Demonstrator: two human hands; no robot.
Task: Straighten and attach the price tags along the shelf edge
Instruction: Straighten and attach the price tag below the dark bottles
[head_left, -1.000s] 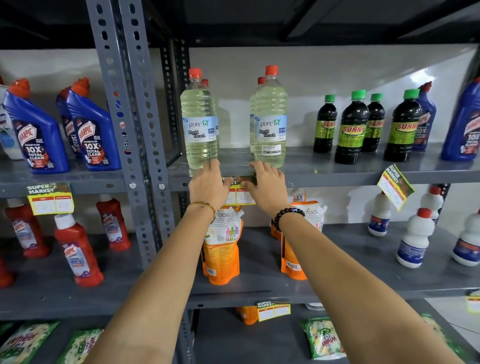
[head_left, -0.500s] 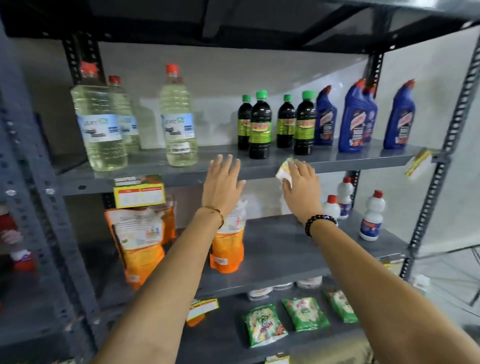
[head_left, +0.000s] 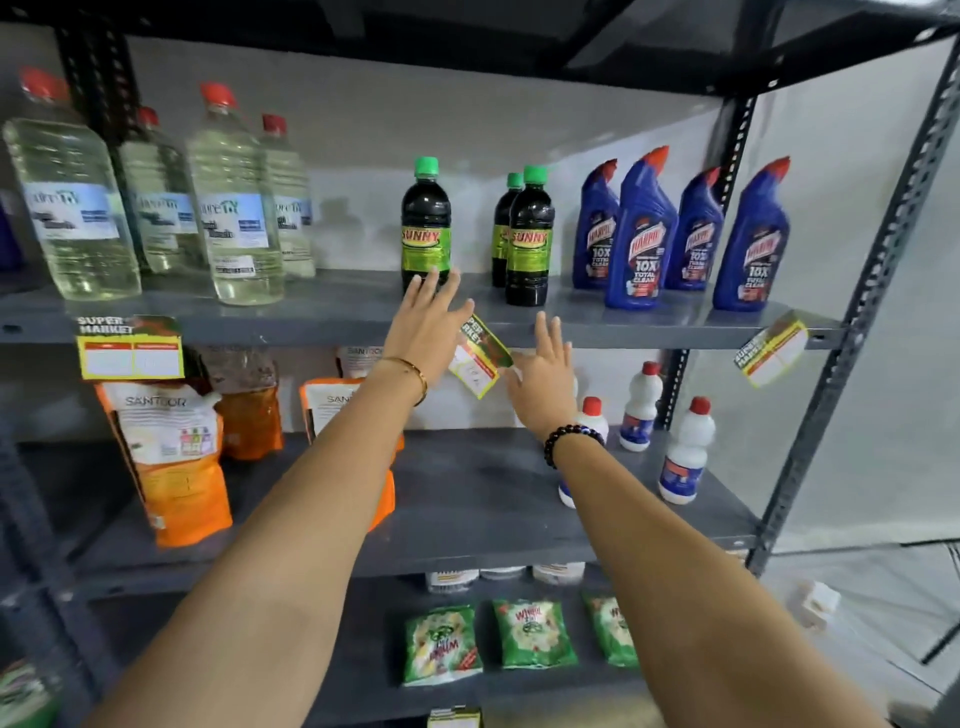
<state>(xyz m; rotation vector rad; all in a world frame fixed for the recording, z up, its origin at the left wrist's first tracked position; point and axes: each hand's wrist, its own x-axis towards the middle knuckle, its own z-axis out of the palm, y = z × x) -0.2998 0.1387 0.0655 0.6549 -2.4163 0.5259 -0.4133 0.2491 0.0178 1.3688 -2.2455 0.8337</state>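
Since before, both hands shifted rightward; tilted price tag (head_left: 479, 356) hangs between spread left hand (head_left: 427, 326) and spread right hand (head_left: 544, 380).

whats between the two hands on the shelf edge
In the head view, a crooked price tag hangs off the shelf edge between the left hand and right hand.

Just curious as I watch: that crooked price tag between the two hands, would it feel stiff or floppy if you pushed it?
Probably light and bendy. The crooked price tag looks like thin printed card hanging tilted off the shelf edge, so a nudge from the left hand or right hand should swing it easily. It might crease.
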